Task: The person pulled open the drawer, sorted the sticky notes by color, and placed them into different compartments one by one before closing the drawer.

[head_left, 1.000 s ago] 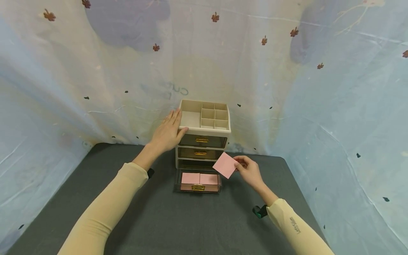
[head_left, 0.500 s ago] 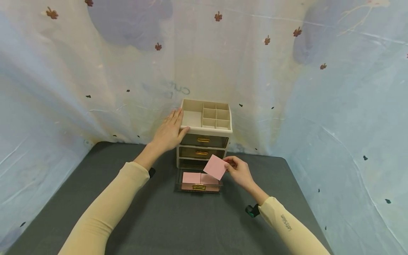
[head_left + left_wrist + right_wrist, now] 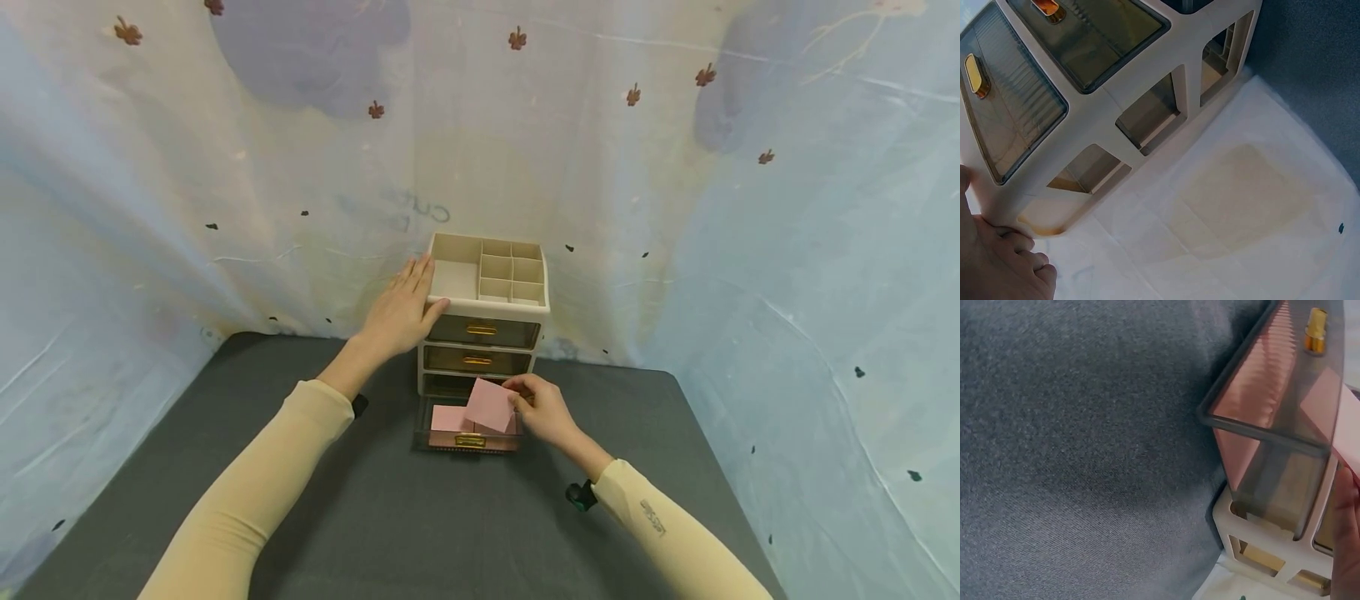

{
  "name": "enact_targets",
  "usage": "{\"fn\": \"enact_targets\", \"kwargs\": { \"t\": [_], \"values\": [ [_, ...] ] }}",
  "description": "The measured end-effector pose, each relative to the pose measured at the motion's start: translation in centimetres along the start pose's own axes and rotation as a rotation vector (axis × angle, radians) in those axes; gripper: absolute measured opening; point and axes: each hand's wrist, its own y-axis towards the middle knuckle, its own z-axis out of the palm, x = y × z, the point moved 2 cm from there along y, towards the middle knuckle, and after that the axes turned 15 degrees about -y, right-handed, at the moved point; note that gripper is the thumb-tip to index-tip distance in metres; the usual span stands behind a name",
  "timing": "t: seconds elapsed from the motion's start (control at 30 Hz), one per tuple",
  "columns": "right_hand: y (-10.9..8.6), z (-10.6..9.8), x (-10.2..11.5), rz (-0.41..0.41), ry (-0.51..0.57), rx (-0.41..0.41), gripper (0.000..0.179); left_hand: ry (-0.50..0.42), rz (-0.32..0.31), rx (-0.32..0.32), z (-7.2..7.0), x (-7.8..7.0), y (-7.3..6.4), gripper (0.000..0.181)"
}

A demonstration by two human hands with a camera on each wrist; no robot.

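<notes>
A cream desktop drawer organizer point(image 3: 489, 307) stands at the back of the table, with its bottom drawer point(image 3: 420, 435) pulled out. My left hand point(image 3: 396, 315) rests on its upper left side, fingers straight and thumb at the front edge. My right hand point(image 3: 546, 410) pinches a square pink sticky note point(image 3: 489, 406) by its right corner, tilted over the drawer's right half. Two pink paper stacks lie side by side in the drawer; the left stack point(image 3: 448, 418) shows plainly, while the note mostly covers the right one. In the right wrist view, the note point(image 3: 1329, 403) appears partly behind the clear drawer wall.
Two upper drawers with gold handles, the top drawer point(image 3: 483, 331) and the middle drawer point(image 3: 476, 360), are pushed in. Divided compartments point(image 3: 512, 271) form the organizer's top. A dark grey cloth point(image 3: 420, 525) covers the table, and a patterned curtain point(image 3: 600, 167) hangs behind.
My right hand has moved left and slightly down, bringing the sticky note from beside the organizer to over the open drawer. My left hand has stayed on the organizer's side.
</notes>
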Motion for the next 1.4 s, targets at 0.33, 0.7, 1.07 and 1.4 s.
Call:
{"fn": "enact_targets", "kwargs": {
  "t": [0.33,0.7,1.07,1.4],
  "values": [
    [0.1,1.1,0.5,-0.075,-0.065,0.080,0.017,0.008,0.004,-0.006,0.1,0.0,0.0,0.080],
    [0.2,2.3,0.8,-0.136,-0.126,0.161,0.018,0.006,0.000,-0.003,0.1,0.0,0.0,0.080],
    [0.7,2.9,0.9,-0.200,-0.191,0.158,0.017,0.007,-0.003,-0.007,0.0,0.0,0.1,0.080],
    [1.5,3.1,0.6,-0.268,-0.316,0.146,0.016,0.003,-0.002,0.007,0.0,0.0,0.0,0.080]
  ]
}}
